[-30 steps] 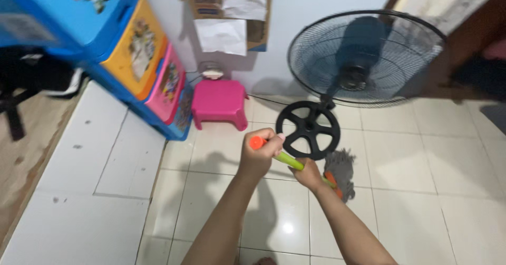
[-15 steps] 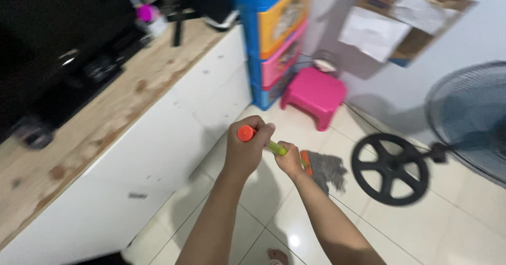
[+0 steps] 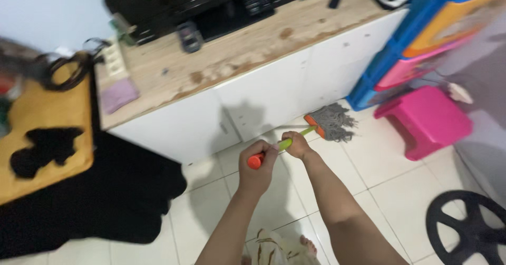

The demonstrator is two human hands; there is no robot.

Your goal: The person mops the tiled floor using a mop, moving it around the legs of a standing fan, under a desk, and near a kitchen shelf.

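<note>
At the far left a yellow mat (image 3: 45, 133) with a black shape on it lies beside a dark rug (image 3: 105, 201), and above them a white cabinet (image 3: 253, 101) with a worn wooden top carries dark, blurred electronics. In the middle, the left hand (image 3: 256, 162) is clenched around the orange-capped end of the mop handle (image 3: 287, 142), and the right hand (image 3: 297, 144) grips the green shaft just ahead of it. The grey mop head (image 3: 332, 122) rests on the tiled floor (image 3: 379, 175) against the cabinet's foot. To the right stands a stack of plastic drawers (image 3: 421, 43) in blue, orange and pink, all closed, so their contents cannot be seen; a pink stool (image 3: 424, 120) sits just beside it, and a black fan base (image 3: 469, 228) lies at the lower right. Half a second ago the mop head lay out on the open floor near the fan base; now it is at the cabinet, and the view has swung left.
</note>
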